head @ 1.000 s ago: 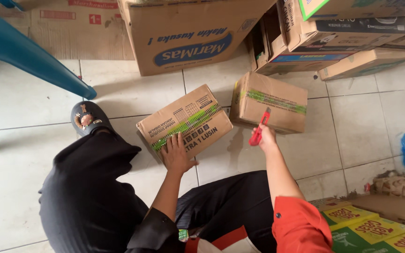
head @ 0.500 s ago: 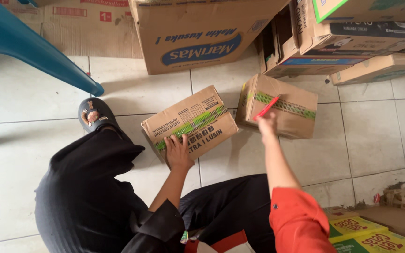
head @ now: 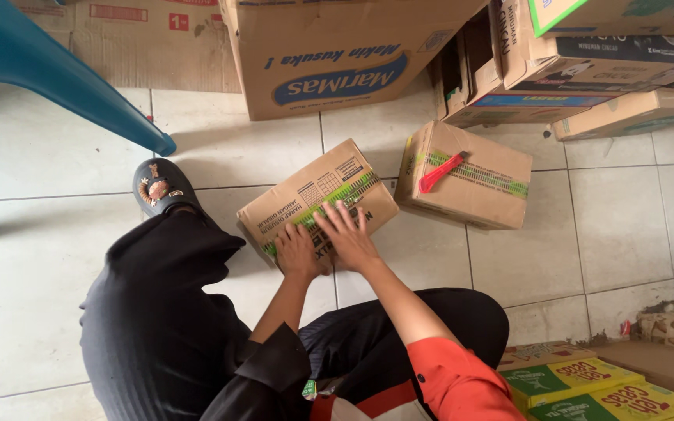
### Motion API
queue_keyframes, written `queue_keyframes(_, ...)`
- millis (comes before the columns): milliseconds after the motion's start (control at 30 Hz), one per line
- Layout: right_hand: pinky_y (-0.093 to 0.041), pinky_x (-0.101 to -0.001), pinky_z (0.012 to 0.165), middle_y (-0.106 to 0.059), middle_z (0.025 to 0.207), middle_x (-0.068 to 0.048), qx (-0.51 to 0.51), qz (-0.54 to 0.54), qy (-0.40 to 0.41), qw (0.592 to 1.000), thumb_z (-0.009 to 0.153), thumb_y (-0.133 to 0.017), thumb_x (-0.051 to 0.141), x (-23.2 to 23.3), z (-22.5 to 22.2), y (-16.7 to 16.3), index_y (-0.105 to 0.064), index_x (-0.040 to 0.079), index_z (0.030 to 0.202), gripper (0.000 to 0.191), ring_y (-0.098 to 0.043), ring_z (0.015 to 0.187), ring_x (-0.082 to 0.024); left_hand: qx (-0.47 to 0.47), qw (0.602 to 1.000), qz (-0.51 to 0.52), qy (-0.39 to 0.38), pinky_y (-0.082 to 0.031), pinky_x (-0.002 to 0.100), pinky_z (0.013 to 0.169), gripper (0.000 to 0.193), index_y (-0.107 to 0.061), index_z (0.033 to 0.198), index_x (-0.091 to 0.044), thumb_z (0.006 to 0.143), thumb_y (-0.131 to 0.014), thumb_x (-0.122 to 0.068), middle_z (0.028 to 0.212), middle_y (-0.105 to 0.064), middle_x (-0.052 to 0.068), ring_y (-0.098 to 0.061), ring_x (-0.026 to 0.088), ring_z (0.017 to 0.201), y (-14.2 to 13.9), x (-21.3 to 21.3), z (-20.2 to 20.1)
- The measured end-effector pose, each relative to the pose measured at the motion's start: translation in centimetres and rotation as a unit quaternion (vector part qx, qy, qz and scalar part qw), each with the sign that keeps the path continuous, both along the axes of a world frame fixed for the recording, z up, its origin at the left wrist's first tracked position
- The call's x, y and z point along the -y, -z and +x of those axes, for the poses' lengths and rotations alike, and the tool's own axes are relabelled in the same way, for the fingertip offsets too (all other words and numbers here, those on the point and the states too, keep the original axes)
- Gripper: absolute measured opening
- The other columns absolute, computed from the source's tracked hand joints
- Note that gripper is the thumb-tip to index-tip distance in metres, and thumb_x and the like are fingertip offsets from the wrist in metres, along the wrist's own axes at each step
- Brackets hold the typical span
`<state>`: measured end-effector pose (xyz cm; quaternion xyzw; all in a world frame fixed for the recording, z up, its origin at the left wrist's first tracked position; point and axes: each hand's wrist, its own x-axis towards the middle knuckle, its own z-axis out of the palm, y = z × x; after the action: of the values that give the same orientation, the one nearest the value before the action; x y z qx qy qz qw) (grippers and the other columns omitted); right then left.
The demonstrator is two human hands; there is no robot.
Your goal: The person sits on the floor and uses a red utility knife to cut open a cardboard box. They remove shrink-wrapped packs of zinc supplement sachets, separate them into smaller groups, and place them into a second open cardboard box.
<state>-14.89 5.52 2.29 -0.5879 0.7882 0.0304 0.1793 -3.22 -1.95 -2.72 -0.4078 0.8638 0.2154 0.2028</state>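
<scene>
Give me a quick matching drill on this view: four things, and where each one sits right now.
Things:
1. red cutter
2. left hand
3. right hand
4. black slipper

Places:
A. flat on the near carton's top
B. on the far carton
C. on the floor beside the blue chair leg
D. at the edge of the near carton

Pairs: 1-B, 2-D, 3-A, 4-C
</scene>
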Motion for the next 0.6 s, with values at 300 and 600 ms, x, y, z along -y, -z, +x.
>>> queue_keyframes(300,-0.015,-0.0609,0.126,-0.054,0.128,-0.009,-0.049,-0.015,-0.173,0.984,0.093,-0.060,0.013,1.8,1.0,2.0,-0.053,0.013,0.131,0.038,-0.043,0.142,-0.031,-0.071,0.997,0.014,-0.027,-0.043,0.047,0.103,0.111,-0.045,0.132,-0.003,0.051,-0.097,-0.058,0.129,-0.048,0.013,-0.047,0.033,0.124,-0.8,-1.7,1.8)
queue_keyframes(600,-0.038,-0.0365,0.107,-0.067,0.111,0.001,-0.073,-0.015,-0.262,0.962,0.067,-0.076,0.026,2.6,0.0,1.1,-0.067,0.015,0.107,0.043,-0.058,0.116,-0.016,-0.150,0.986,0.060,-0.032,-0.058,0.048,0.075,0.081,-0.048,0.133,-0.007,0.075,-0.085,-0.050,0.130,-0.053,0.013,-0.071,0.035,0.093,-1.5,-2.1,2.8)
